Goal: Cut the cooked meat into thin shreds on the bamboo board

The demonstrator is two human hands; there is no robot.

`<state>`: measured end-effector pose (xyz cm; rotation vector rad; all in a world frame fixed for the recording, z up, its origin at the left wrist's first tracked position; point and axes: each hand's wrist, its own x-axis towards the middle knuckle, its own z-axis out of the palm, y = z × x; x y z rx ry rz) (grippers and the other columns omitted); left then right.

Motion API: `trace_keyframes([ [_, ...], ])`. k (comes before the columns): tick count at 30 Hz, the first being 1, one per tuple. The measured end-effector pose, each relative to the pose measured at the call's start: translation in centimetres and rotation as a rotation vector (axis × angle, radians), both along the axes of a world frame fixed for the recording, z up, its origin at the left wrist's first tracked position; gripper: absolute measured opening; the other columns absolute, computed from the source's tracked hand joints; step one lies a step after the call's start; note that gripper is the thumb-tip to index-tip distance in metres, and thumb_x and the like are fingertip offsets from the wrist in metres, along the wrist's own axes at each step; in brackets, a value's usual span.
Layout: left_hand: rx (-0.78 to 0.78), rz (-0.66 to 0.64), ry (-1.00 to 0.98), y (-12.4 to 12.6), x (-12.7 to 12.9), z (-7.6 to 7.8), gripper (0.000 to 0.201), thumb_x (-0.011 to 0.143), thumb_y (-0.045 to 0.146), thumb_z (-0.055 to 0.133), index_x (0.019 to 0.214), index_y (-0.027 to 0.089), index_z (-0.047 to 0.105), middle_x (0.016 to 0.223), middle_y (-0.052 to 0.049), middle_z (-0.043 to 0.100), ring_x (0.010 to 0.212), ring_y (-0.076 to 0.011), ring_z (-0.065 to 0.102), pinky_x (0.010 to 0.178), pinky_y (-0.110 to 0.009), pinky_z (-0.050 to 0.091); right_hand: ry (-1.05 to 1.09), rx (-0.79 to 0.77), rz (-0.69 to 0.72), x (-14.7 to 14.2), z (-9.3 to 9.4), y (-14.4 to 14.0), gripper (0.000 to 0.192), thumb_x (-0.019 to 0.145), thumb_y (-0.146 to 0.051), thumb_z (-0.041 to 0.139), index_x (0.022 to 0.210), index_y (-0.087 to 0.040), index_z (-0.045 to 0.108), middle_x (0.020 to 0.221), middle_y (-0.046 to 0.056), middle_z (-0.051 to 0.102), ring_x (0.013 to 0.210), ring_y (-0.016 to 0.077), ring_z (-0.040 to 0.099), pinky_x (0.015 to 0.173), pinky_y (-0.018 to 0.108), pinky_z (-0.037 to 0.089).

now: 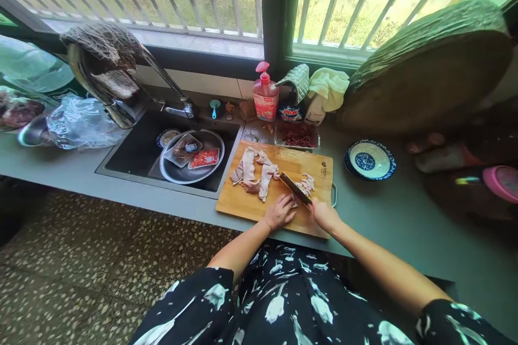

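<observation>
- My right hand (pixel 324 214) was closed around the handle of the knife (pixel 295 188), at the near right corner of the cutting board (pixel 243 202); the blade ran up and to the left from my grip, tilted across the board.
- My left hand (pixel 280 211) rested curled on the board just left of the blade, fingers tucked; whether it pinned a strip of meat under the fingertips I could not tell, since the hand covered that spot.
- As I judged it, the cut would go best with those knuckles kept ahead of the fingertips, as a guide for the flat of the blade, and the board held steady on the counter (pixel 384 215).
- Cut pieces (pixel 307 183) lay in a small heap just beyond the blade on its right side; I judged they were best kept apart from the uncut stock, so the blade had free room.
- The uncut meat (pixel 254 172) lay in long pale strips on the left half of the board, near my left hand but not touching it.
- A blue-rimmed bowl (pixel 369 160) stood on the counter to the right of the board, apart from it.
- In the sink (pixel 129 156), left of the board, a metal basin (pixel 178 172) held two packaged trays.
- Farthest off, a pink soap bottle (pixel 265 97) stood by the window ledge.
</observation>
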<state>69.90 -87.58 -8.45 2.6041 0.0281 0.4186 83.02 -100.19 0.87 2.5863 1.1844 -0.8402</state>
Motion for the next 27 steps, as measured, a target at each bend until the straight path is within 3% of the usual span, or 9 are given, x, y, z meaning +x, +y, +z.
trace_keyframes([
  [5,0.002,-0.001,-0.029,-0.1,0.2,0.1,0.03,0.083,0.025,0.042,0.109,0.012,0.052,0.11,-0.011,0.051,0.11,-0.0219,0.042,0.094,-0.039,0.039,0.001,0.01,-0.02,0.3,0.7,-1.1,0.026,0.09,-0.034,0.026,0.097,-0.016,0.043,0.083,0.012,0.062,0.078,0.0211,0.061,0.064,0.027,0.041],
  [15,0.014,0.029,-0.022,-1.2,0.6,0.3,0.023,0.083,0.019,0.041,0.101,0.015,0.055,0.108,-0.01,0.052,0.105,-0.0205,0.044,0.088,-0.037,0.042,-0.033,0.014,-0.044,-0.9,-0.5,1.3,0.026,0.089,-0.03,0.027,0.1,-0.015,0.045,0.08,0.012,0.063,0.077,0.0231,0.061,0.064,0.03,0.042],
  [20,0.004,0.055,-0.018,-1.2,0.7,0.7,0.023,0.084,0.021,0.042,0.102,0.014,0.054,0.105,-0.01,0.052,0.102,-0.0208,0.045,0.087,-0.037,0.043,0.01,0.074,-0.049,-0.1,0.4,0.0,0.027,0.089,-0.033,0.027,0.098,-0.015,0.045,0.083,0.012,0.063,0.077,0.0217,0.061,0.063,0.027,0.041],
  [27,-0.026,0.122,-0.068,-1.7,1.5,-0.2,0.021,0.084,0.023,0.042,0.097,0.014,0.056,0.097,-0.011,0.056,0.096,-0.0198,0.049,0.084,-0.038,0.044,0.02,0.059,-0.088,-2.5,1.1,-0.7,0.025,0.089,-0.034,0.028,0.095,-0.016,0.045,0.081,0.011,0.062,0.078,0.0204,0.061,0.068,0.029,0.042],
])
